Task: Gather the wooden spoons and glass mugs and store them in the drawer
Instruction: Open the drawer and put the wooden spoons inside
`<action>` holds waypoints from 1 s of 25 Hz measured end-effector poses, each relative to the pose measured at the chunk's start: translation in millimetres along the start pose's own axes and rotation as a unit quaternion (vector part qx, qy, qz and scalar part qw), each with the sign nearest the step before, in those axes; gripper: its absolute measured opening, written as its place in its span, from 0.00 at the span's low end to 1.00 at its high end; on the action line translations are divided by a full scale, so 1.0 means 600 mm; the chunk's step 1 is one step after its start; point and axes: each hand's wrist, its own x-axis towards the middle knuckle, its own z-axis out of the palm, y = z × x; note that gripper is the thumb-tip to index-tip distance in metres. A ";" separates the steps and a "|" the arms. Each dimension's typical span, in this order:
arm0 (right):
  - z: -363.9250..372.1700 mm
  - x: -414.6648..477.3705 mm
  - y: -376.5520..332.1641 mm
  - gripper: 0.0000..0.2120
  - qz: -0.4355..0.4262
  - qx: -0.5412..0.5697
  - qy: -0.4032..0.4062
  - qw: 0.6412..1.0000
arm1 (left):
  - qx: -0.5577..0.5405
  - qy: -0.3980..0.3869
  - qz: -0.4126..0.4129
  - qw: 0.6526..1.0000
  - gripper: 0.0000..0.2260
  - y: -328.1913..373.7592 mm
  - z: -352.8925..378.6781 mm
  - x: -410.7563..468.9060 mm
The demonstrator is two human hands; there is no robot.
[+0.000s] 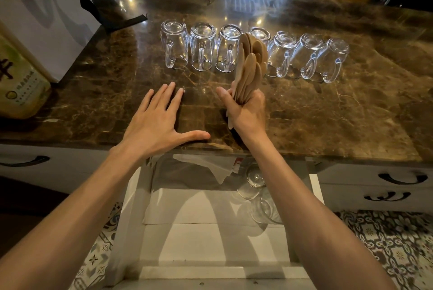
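At frame centre, the right hand grips a bundle of wooden spoons; the left hand lies spread flat on the marble counter, below seven upturned glass mugs.

Seven upturned glass mugs, one bunch of wooden spoons, uncountable, two stemmed glasses in drawer

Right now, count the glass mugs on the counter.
7, upside down in one row on the marble counter: three glass mugs left of the wooden spoons in the right hand, one partly hidden behind them, three to their right.
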 end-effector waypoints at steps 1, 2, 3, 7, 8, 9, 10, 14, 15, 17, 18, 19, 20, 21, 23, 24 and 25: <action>-0.003 0.001 -0.003 0.13 -0.009 -0.005 -0.006 1.000 | 0.000 0.001 0.000 1.000 0.55 -0.001 0.001 0.002; -0.008 0.002 -0.009 0.13 -0.021 -0.010 -0.012 1.000 | 0.002 0.003 0.001 1.000 0.55 -0.001 0.000 0.004; -0.013 0.005 -0.017 0.13 -0.037 -0.014 -0.021 0.999 | 0.006 0.007 0.003 1.000 0.55 -0.003 -0.001 0.005; -0.026 0.000 -0.059 0.09 -0.086 -0.049 -0.086 0.991 | 0.014 0.017 -0.001 1.000 0.52 -0.016 -0.005 0.006; -0.031 -0.010 -0.066 0.09 -0.099 -0.063 -0.099 0.988 | 0.016 0.018 -0.004 1.000 0.51 -0.016 -0.006 0.008; -0.038 -0.024 -0.070 0.10 -0.110 -0.075 -0.115 0.984 | 0.017 0.019 -0.003 1.000 0.50 -0.014 -0.007 0.011; -0.046 -0.043 -0.069 0.09 -0.112 -0.083 -0.135 0.981 | 0.017 0.020 0.002 1.000 0.49 -0.011 -0.008 0.014; -0.067 -0.145 -0.038 0.07 -0.036 -0.101 -0.260 0.960 | 0.009 0.006 0.016 1.000 0.46 -0.011 -0.008 0.014; -0.068 -0.171 -0.028 0.07 -0.023 -0.121 -0.282 0.952 | 0.007 0.004 0.010 1.000 0.45 -0.014 -0.006 0.010; -0.072 -0.215 -0.012 0.07 -0.005 -0.147 -0.321 0.935 | 0.004 0.003 0.005 1.000 0.45 -0.014 -0.003 0.003; -0.073 -0.230 -0.003 0.07 0.003 -0.157 -0.342 0.927 | 0.004 0.006 0.006 1.000 0.45 -0.012 -0.003 0.001; -0.075 -0.241 0.005 0.07 0.009 -0.172 -0.358 0.918 | 0.004 0.012 0.006 1.000 0.45 -0.010 -0.003 0.001; -0.076 -0.249 0.014 0.07 0.016 -0.192 -0.369 0.909 | 0.006 0.016 0.006 1.000 0.45 -0.009 -0.004 0.002; -0.077 -0.255 0.023 0.07 0.024 -0.210 -0.378 0.901 | 0.007 0.019 0.006 1.000 0.45 -0.009 -0.005 0.003; -0.080 -0.265 0.043 0.07 0.035 -0.237 -0.410 0.880 | 0.005 0.018 0.009 1.000 0.45 -0.008 -0.006 0.004; -0.081 -0.272 0.053 0.08 0.035 -0.249 -0.439 0.863 | 0.002 0.016 0.009 1.000 0.45 -0.009 -0.007 0.004; -0.081 -0.279 0.064 0.09 0.040 -0.259 -0.472 0.842 | 0.001 0.015 0.008 1.000 0.45 -0.009 -0.006 0.003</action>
